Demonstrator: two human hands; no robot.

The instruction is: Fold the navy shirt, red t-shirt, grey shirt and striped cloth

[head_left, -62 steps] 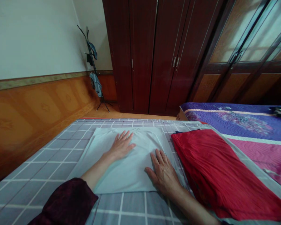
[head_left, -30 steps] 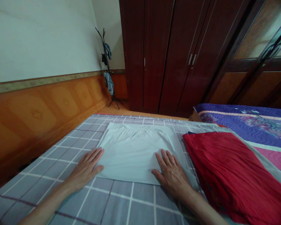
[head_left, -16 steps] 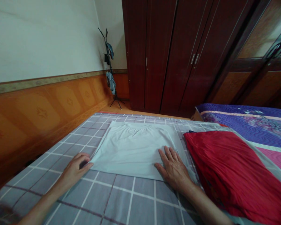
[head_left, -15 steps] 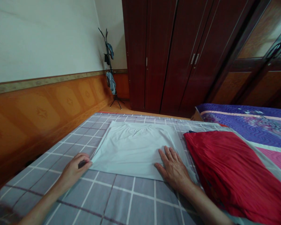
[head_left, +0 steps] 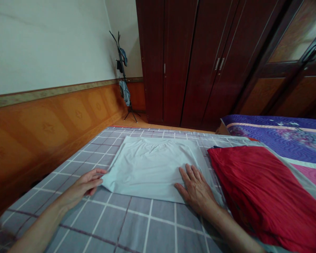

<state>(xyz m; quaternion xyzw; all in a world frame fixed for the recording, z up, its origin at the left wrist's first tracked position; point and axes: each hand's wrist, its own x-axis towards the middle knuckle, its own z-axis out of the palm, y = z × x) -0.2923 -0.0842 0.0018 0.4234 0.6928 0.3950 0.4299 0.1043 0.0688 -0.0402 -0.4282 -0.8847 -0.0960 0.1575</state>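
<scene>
A pale, light-coloured cloth garment (head_left: 152,165) lies folded in a flat, roughly rectangular shape on the grey checked bedspread (head_left: 131,218). At its near left corner my left hand (head_left: 88,182) pinches the fabric between thumb and fingers, and the corner is slightly raised. My right hand (head_left: 197,189) rests palm down with spread fingers on the near right part of the garment. To the right of that hand lies a red cloth (head_left: 263,189), folded in a pile.
A purple flowered bedcover (head_left: 279,133) is at the right. Beyond the bed stand a dark red wardrobe (head_left: 184,70) and a black coat rack (head_left: 123,70) with clothing hung on it. An orange-panelled wall (head_left: 55,123) runs along the left.
My left hand has turned, and the garment's near left corner is now drawn up slightly with creases beside it. My right hand has stayed in place on the cloth.
</scene>
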